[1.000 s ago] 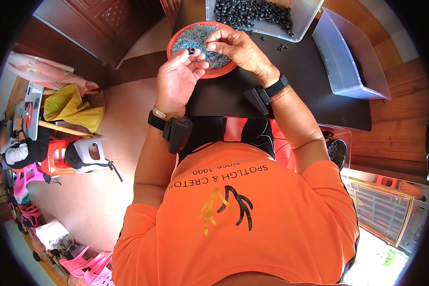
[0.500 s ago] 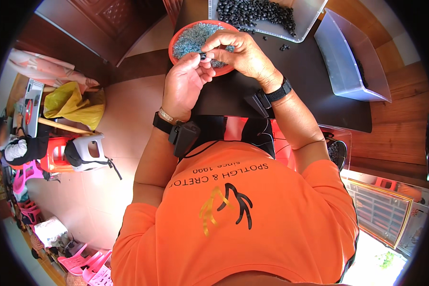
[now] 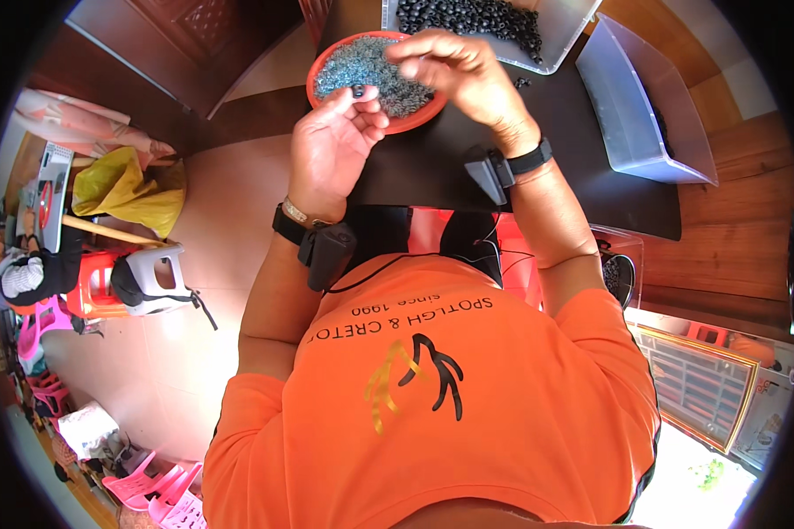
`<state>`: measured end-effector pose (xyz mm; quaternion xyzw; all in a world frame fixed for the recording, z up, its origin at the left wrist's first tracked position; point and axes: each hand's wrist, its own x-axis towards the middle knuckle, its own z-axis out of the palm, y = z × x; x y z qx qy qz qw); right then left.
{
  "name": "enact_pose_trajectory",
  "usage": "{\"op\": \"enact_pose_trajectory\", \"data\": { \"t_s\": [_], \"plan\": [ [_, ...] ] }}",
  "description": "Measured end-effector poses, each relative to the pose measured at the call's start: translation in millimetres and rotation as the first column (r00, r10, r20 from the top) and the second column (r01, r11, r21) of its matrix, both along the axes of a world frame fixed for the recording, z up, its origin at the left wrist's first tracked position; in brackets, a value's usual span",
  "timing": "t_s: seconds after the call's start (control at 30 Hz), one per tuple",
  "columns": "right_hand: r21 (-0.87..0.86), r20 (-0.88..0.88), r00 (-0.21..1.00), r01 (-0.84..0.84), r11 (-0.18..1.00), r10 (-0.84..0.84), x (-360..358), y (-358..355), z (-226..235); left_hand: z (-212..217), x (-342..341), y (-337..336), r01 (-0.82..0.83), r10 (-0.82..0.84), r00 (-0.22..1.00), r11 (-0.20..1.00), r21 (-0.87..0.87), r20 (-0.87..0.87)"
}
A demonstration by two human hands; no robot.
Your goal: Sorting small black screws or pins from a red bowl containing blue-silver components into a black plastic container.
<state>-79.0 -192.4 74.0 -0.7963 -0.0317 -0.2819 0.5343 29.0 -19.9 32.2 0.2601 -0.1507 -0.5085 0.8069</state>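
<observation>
A small black ring-like piece point(image 3: 358, 91) is pinched between the thumb and forefinger of my left hand point(image 3: 335, 145), whose other fingers are curled loosely. To the right, my right hand point(image 3: 457, 75) hovers above the rim of a red round bowl point(image 3: 428, 117), its fingers stretched forward and apart from the thumb. Nothing shows between them, though the fingertips are a little blurred. Many small bluish-grey pieces point(image 3: 375, 66) fill the bowl, which sits just beyond my left hand on the dark table point(image 3: 556, 132).
A clear bin point(image 3: 538, 63) with many black pieces point(image 3: 468, 22) stands at the far side. Another translucent bin point(image 3: 626, 115) is at the table's right. A few loose black pieces point(image 3: 522, 83) lie near the first bin. Stools point(image 3: 154, 278) and a seated person point(image 3: 26, 269) are at left.
My right hand has drawn away from the black piece and moved right, its fingers coming apart. The left hand keeps the piece and has shifted slightly left and down.
</observation>
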Motion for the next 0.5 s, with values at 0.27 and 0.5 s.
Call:
{"op": "enact_pose_trajectory", "data": {
  "t_s": [0.27,0.5],
  "plan": [
    [-0.605,-0.197,0.935,0.121,0.787,-0.295,-19,-40,-18,-23,2,20,0.039,-0.039,0.999,0.999,-0.001,-0.028],
    [-0.813,-0.27,0.861,0.037,0.582,-0.432,0,-29,-23,-32,-11,18,0.064,-0.06,0.996,0.997,0.053,-0.061]
  ]
}}
